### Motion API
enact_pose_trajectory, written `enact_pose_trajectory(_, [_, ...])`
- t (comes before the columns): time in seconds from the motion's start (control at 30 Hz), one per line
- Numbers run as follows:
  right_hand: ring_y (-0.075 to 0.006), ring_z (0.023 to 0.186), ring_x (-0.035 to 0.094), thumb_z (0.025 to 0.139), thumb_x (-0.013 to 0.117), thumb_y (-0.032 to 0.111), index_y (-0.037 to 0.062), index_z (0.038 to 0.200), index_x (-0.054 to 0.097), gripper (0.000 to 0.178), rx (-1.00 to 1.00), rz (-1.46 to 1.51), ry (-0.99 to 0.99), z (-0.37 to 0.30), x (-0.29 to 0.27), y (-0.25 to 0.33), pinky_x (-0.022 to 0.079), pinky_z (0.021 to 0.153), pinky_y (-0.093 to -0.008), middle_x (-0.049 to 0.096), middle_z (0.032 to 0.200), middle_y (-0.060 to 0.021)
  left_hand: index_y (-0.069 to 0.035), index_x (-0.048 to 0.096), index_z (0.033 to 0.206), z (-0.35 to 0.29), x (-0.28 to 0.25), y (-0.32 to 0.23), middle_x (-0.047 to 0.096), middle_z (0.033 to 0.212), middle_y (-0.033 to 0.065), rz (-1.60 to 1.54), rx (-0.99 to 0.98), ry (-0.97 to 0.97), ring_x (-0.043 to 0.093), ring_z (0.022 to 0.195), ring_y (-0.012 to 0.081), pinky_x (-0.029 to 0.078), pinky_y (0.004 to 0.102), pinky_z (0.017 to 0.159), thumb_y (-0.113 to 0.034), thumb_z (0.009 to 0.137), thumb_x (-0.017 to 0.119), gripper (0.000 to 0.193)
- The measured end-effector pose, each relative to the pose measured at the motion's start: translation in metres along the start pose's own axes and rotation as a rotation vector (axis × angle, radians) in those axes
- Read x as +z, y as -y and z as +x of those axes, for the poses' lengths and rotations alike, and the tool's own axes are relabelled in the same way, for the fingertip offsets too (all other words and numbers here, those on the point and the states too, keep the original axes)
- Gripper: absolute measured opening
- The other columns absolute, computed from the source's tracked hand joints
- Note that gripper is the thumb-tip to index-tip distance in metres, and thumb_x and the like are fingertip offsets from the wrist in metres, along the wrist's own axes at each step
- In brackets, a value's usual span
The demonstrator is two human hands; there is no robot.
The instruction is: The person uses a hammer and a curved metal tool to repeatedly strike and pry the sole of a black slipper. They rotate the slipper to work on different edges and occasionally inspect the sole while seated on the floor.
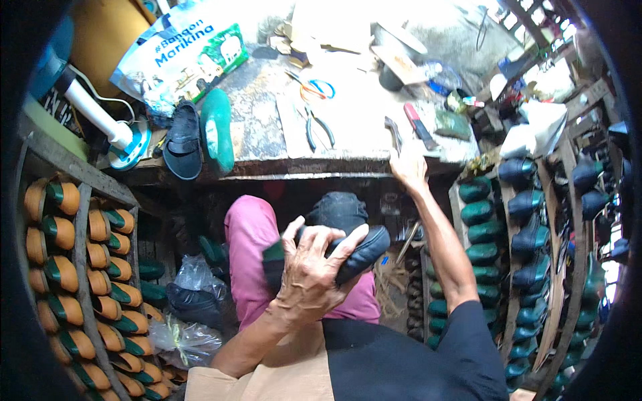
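My left hand (314, 260) is wrapped around a black shoe (364, 254) over my lap, fingers closed across its top. Just beyond the fingers a dark rounded piece (339, 210) shows; whether it belongs to the same shoe I cannot tell. A blurred green patch shows left of the hand. My right hand (409, 166) reaches forward to the front edge of the workbench (254, 120), its fingers closed around the near end of a slim dark metal tool (392, 130). Right beside that tool lies a red-handled knife (418, 125).
On the bench lie dark-handled pliers (319, 130), orange-and-blue-handled scissors (314, 87), a black sandal (182, 140) and a green shoe form (217, 130). A printed bag (180, 60) stands behind. Racks of tan shoes (67, 274) and green forms (481, 232) flank me.
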State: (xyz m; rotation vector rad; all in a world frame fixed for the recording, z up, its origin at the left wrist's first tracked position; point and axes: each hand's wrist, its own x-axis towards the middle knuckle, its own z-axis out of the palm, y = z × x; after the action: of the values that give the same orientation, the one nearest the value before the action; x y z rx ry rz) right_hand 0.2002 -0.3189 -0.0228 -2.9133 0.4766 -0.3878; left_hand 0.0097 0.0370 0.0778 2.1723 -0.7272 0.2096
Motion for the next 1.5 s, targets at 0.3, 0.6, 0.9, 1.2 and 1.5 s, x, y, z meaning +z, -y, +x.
enact_pose_trajectory(0.3, [-0.0410, 0.085, 0.071, 0.101, 0.073, 0.019, 0.0056, 0.098, 0.066, 0.015, 0.064, 0.285, -0.304, -0.115, -0.010, -0.031, 0.055, 0.077, -0.0536, 0.069, 0.103, -0.0154, -0.009, 0.073, 0.145, -0.015, 0.030, -0.009, 0.061, 0.160, 0.0178, 0.262, -0.076, 0.474, 0.055, 0.146, 0.0334, 0.035, 0.0541, 0.121, -0.056, 0.090, 0.086, 0.074])
enact_pose_trajectory(0.6, [-0.0528, 0.112, 0.076, 0.095, 0.077, 0.039, -0.0052, 0.106, 0.074, 0.046, 0.756, 0.069, 0.287, -0.260, 0.142, -0.239, 0.058, 0.097, -0.0601, 0.078, 0.112, -0.0356, 0.008, 0.063, 0.150, 0.079, 0.005, 0.093, 0.074, 0.137, 0.0311, -0.160, -0.507, 1.018, 0.074, 0.129, 0.0386, 0.056, 0.0454, 0.112, -0.060, 0.096, 0.085, 0.090])
enact_pose_trajectory(0.9, [-0.0263, 0.076, 0.071, 0.095, 0.086, 0.042, -0.0022, 0.111, 0.070, 0.050, 1.353, 0.896, 0.319, -0.241, 0.247, -0.305, 0.053, 0.063, -0.0445, 0.068, 0.083, -0.0114, 0.011, 0.048, 0.147, 0.082, 0.050, 0.082, 0.073, 0.119, 0.0432, -0.098, -0.571, 1.130, 0.076, 0.115, 0.0539, 0.059, 0.0579, 0.100, -0.079, 0.092, 0.075, 0.109])
enact_pose_trajectory(1.2, [-0.0527, 0.105, 0.078, 0.100, 0.075, 0.040, -0.0061, 0.113, 0.077, 0.048, 1.082, 0.393, 0.027, -0.240, 0.252, -0.271, 0.058, 0.093, -0.0570, 0.079, 0.106, -0.0346, 0.011, 0.048, 0.146, 0.084, 0.060, 0.090, 0.072, 0.126, 0.0408, -0.024, -0.621, 1.128, 0.073, 0.123, 0.0515, 0.056, 0.0522, 0.107, -0.086, 0.087, 0.077, 0.117])
enact_pose_trajectory(1.5, [-0.0054, 0.043, 0.038, 0.114, 0.061, 0.060, 0.0087, 0.087, 0.060, 0.058, 0.936, 1.291, 0.333, -0.311, 0.042, -0.128, 0.031, 0.039, -0.0246, 0.044, 0.060, 0.0057, 0.007, 0.054, 0.143, 0.063, 0.066, 0.121, 0.072, 0.125, 0.0270, -0.219, -0.613, 1.074, 0.071, 0.119, 0.0305, 0.055, 0.0426, 0.105, -0.073, 0.087, 0.089, 0.104])
